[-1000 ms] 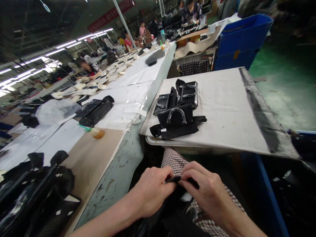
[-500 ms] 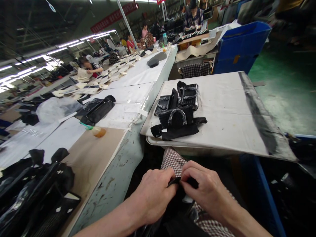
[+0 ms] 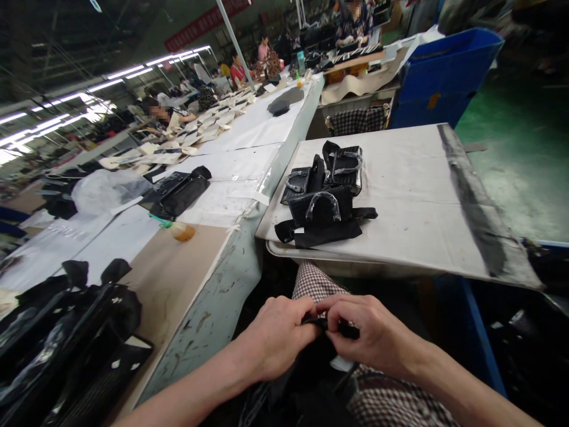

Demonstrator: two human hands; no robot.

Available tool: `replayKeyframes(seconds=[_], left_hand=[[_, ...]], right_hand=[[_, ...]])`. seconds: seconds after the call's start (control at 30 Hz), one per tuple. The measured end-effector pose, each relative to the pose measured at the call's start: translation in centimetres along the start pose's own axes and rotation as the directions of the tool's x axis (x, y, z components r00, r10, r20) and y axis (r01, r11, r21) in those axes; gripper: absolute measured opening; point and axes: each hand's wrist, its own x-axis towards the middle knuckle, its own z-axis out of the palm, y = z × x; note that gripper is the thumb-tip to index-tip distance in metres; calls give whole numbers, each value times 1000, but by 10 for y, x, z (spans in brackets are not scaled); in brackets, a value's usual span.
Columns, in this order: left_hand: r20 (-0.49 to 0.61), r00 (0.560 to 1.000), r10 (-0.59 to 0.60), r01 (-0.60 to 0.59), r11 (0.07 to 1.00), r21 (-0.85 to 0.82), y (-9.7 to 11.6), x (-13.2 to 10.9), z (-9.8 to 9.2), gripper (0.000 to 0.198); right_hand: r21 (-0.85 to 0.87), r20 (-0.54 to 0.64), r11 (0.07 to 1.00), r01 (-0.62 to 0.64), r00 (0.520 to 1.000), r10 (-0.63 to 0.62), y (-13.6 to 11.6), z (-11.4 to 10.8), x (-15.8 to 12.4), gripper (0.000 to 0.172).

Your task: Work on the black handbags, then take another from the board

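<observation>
At nine o'clock from the left hand point(image 3: 282, 333), black bags point(image 3: 95, 338) crowd the long tabletop point(image 3: 189, 258); at ten, a green-tipped bottle point(image 3: 182, 231) rests. That hand and the right hand point(image 3: 367, 326) pinch black material point(image 3: 311, 363) between closed fingertips, over checked cloth point(image 3: 382, 403). Just past twelve, handled bags point(image 3: 320, 206) sit on a pale tabletop point(image 3: 402, 196); a blue bin point(image 3: 444, 77) stands at one, green floor point(image 3: 511, 130) at two.

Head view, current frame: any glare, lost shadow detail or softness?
Head view, upper left: ceiling lamps blow out to white; head view, right: green floor shows a pale sheen; head view, lower middle: black material in the lap sinks into shadow, folds hard to read; head view, far background: red banner looks soft.
</observation>
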Motion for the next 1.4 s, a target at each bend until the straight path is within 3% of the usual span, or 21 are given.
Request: replayKeyframes(seconds=[0.17, 0.27, 0.37, 0.47, 0.53, 0.63, 0.83, 0.93, 1.0, 1.1, 1.27, 1.4], left_hand=[[14, 1000, -2, 2, 1000, 4, -5, 0, -3, 8], [52, 999, 1, 0, 1000, -21, -6, -2, -11, 10], [80, 997, 2, -1, 1000, -10, -4, -5, -24, 25], [140, 990, 30, -31, 999, 5, 1, -9, -36, 34], [161, 986, 44, -43, 999, -5, 3, -10, -39, 25], [121, 992, 26, -27, 1000, 10, 4, -9, -36, 11], [64, 998, -20, 13, 994, 106, 10, -7, -30, 8], [59, 998, -31, 26, 996, 91, 13, -10, -32, 6], [54, 997, -50, 46, 996, 79, 14, -11, -32, 5], [52, 996, -69, 66, 996, 55, 12, -11, -31, 6], [102, 994, -44, 50, 997, -53, 3, 0, -30, 9], [135, 989, -55, 77, 984, -160, -7, 8, -29, 18]], right_hand=[[75, 35, 997, 3, 999, -5, -2, -2, -5, 18], [74, -28, 997, 28, 999, -26, -6, 0, -5, 17], [34, -106, 997, 73, 992, -69, -10, 3, -2, 17], [-49, -123, 996, 74, 989, -80, -12, 1, 0, 18], [-129, -119, 990, 61, 990, -77, -11, -2, 0, 18], [-259, -97, 963, 79, 989, -107, -11, -8, -1, 19], [-461, 51, 870, 175, 984, -171, -15, -13, 0, 25], [-426, 44, 900, 96, 995, -86, -14, -11, -2, 20], [-366, -16, 930, -23, 1000, 19, -11, -8, -5, 16], [-357, -130, 917, -176, 982, 138, -5, -2, -8, 24], [-340, -174, 925, -172, 978, 118, 3, 3, -9, 11], [-278, -215, 952, -126, 974, 66, 5, 4, -10, 12]])
